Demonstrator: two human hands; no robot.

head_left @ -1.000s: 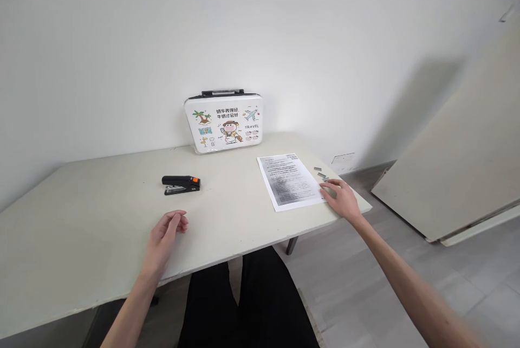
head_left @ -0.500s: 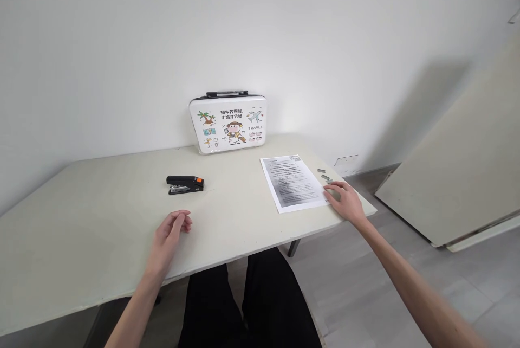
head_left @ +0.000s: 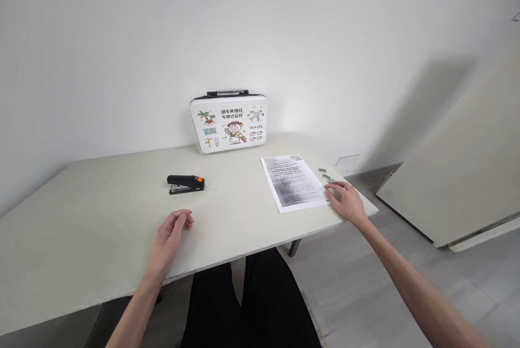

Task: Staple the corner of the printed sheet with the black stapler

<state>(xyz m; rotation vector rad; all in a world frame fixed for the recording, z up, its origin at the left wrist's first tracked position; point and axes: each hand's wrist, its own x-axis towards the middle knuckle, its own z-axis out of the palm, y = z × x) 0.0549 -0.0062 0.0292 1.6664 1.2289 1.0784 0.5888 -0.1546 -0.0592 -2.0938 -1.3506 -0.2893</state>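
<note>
My left hand (head_left: 170, 233) rests on its edge on the pale table (head_left: 81, 218), fingers loosely curled with nothing in them. A black stapler (head_left: 186, 184) with an orange end lies a little beyond it. My right hand (head_left: 345, 199) lies palm down near the table's right edge, fingers spread, touching the lower right corner of a printed sheet of paper (head_left: 293, 181). Several small grey staple strips (head_left: 326, 176) lie just beyond its fingertips.
A white case (head_left: 228, 122) with cartoon travel pictures and a black handle stands upright against the wall at the back. A large pale board (head_left: 459, 169) leans at the right, over the grey floor. My dark-trousered legs (head_left: 247, 310) show under the table's front edge.
Both hands have stayed where they were on the table. Only the view has shifted slightly.
</note>
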